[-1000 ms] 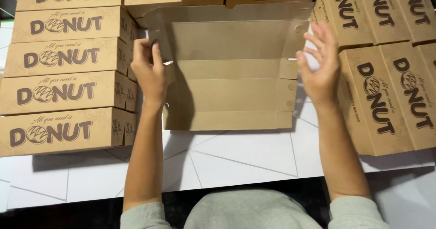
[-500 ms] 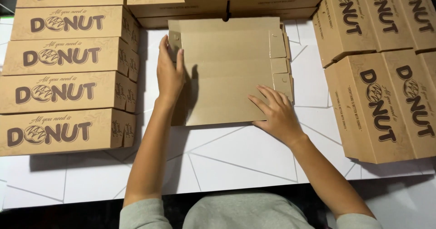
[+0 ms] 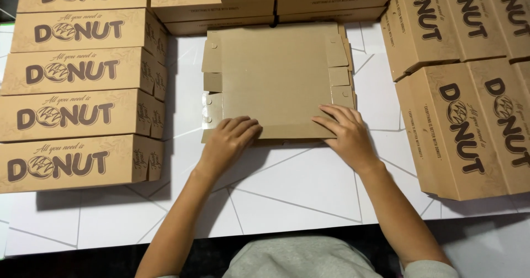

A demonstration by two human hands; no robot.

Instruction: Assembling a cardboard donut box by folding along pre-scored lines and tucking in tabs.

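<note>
Cardboard box blank (image 3: pixel 276 79) lies flat; left hand (image 3: pixel 229 140) and right hand (image 3: pixel 345 132), fingers spread open on its near edge, should press evenly

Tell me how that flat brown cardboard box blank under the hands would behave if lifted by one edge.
The flat brown cardboard box blank looks thin and probably light. Its creases and side flaps suggest it would likely bend or sag. Lying flat on the white table, it cannot roll or tip.

White table (image 3: pixel 287 201) with thin grey angular lines. Stacked brown printed boxes (image 3: pixel 83 110) left of it, more boxes (image 3: pixel 469 123) right. Dark floor below its near edge.
</note>
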